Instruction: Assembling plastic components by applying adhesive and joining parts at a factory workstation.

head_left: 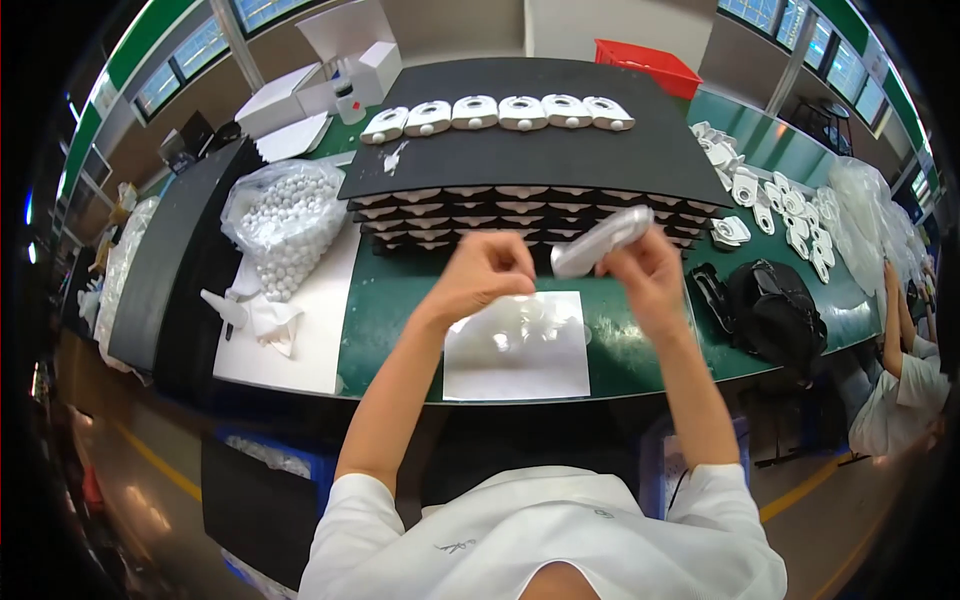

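My right hand holds a white oval plastic part in a clear film bag, lifted above the green table. My left hand is closed just to its left, fingers pinched near the bag's end; whether it touches the bag I cannot tell. Below both hands lies a white sheet with clear film pieces on it. Behind the hands stands a stack of black foam trays, with a row of white oval parts along the top tray's far edge.
A clear bag of white balls and crumpled white film lie on a white board at left. A black bag sits at right, with loose white parts behind it. A co-worker's arm shows at the right edge. A red crate stands far back.
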Action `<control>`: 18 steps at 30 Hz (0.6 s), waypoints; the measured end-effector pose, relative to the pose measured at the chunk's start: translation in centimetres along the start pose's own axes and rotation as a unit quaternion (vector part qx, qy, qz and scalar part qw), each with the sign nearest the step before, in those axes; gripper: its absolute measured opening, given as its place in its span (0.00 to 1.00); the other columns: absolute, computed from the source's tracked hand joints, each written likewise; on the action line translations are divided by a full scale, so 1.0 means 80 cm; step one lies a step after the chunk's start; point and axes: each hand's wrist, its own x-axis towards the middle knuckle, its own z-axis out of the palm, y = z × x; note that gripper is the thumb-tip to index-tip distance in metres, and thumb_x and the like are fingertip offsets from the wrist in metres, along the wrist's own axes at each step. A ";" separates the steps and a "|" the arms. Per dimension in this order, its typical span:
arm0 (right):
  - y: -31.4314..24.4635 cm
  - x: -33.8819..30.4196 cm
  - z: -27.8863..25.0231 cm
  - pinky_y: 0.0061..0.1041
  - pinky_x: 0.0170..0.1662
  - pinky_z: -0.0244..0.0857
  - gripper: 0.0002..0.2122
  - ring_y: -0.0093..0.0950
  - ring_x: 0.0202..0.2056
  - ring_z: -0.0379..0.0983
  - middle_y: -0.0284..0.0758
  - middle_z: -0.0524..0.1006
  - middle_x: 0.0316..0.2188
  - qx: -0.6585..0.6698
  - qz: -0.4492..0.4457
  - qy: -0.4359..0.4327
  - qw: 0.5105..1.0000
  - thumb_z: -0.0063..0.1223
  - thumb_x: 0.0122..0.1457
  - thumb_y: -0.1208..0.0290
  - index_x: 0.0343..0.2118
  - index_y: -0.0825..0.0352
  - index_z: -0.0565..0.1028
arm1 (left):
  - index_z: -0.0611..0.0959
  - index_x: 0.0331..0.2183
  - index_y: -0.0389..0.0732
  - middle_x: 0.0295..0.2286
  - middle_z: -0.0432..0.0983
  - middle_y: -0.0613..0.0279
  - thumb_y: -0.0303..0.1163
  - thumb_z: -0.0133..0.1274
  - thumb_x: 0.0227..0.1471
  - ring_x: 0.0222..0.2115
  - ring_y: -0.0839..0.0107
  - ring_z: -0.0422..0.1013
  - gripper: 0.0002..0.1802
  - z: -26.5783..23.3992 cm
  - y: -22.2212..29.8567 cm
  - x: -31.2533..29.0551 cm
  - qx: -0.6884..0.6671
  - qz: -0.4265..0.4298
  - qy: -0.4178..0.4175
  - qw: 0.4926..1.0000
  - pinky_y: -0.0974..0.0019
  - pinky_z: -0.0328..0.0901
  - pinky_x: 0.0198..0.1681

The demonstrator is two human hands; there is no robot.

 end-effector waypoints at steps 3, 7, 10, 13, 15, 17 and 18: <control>-0.052 0.062 -0.019 0.16 0.33 0.63 0.14 0.16 0.32 0.68 0.32 0.73 0.33 -0.071 -0.046 0.073 0.994 0.46 0.55 0.76 0.44 0.69 0.64 | 0.76 0.21 0.37 0.20 0.68 0.68 0.43 0.52 0.49 0.20 0.81 0.63 0.17 -0.030 0.048 -0.010 0.083 0.210 0.181 0.957 0.79 0.59 0.24; -0.070 0.147 -0.103 0.14 0.29 0.58 0.14 0.16 0.27 0.66 0.31 0.75 0.27 -0.288 -0.030 0.150 0.945 0.51 0.53 0.71 0.42 0.70 0.68 | 0.77 0.29 0.38 0.18 0.66 0.72 0.36 0.44 0.55 0.17 0.85 0.58 0.12 -0.115 0.104 -0.009 0.150 0.290 0.408 0.853 0.80 0.51 0.19; -0.023 0.206 -0.176 0.18 0.30 0.61 0.15 0.20 0.25 0.68 0.38 0.76 0.28 -0.308 -0.009 0.181 0.934 0.53 0.50 0.70 0.40 0.73 0.70 | 0.77 0.29 0.37 0.19 0.66 0.72 0.33 0.48 0.52 0.18 0.86 0.58 0.09 -0.216 0.100 -0.004 0.218 0.259 0.492 0.802 0.81 0.54 0.20; 0.000 0.239 -0.197 0.17 0.30 0.61 0.15 0.18 0.27 0.68 0.33 0.75 0.27 -0.414 0.056 0.129 0.899 0.53 0.51 0.67 0.40 0.70 0.72 | 0.76 0.33 0.33 0.26 0.73 0.56 0.40 0.51 0.48 0.26 0.67 0.69 0.18 -0.334 0.062 -0.032 0.528 0.126 0.495 0.678 0.66 0.64 0.30; 0.004 0.252 -0.186 0.18 0.33 0.62 0.16 0.20 0.29 0.69 0.33 0.75 0.29 -0.404 0.194 0.092 0.889 0.54 0.50 0.65 0.39 0.70 0.74 | 0.74 0.36 0.33 0.31 0.72 0.50 0.44 0.51 0.46 0.33 0.59 0.69 0.23 -0.401 0.039 -0.069 0.632 -0.001 0.446 0.634 0.61 0.63 0.37; -0.005 0.245 -0.188 0.18 0.32 0.63 0.16 0.20 0.29 0.69 0.33 0.75 0.29 -0.387 0.220 0.079 0.892 0.53 0.50 0.64 0.39 0.69 0.74 | 0.72 0.40 0.33 0.37 0.72 0.44 0.49 0.51 0.45 0.39 0.51 0.68 0.29 -0.402 0.022 -0.069 0.714 -0.125 0.373 0.580 0.57 0.61 0.43; -0.012 0.238 -0.194 0.18 0.32 0.63 0.16 0.20 0.30 0.69 0.33 0.75 0.29 -0.367 0.243 0.063 0.896 0.53 0.50 0.63 0.38 0.69 0.74 | 0.70 0.43 0.33 0.41 0.68 0.41 0.53 0.49 0.44 0.44 0.50 0.65 0.34 -0.381 0.023 -0.062 0.695 -0.210 0.344 0.595 0.56 0.58 0.47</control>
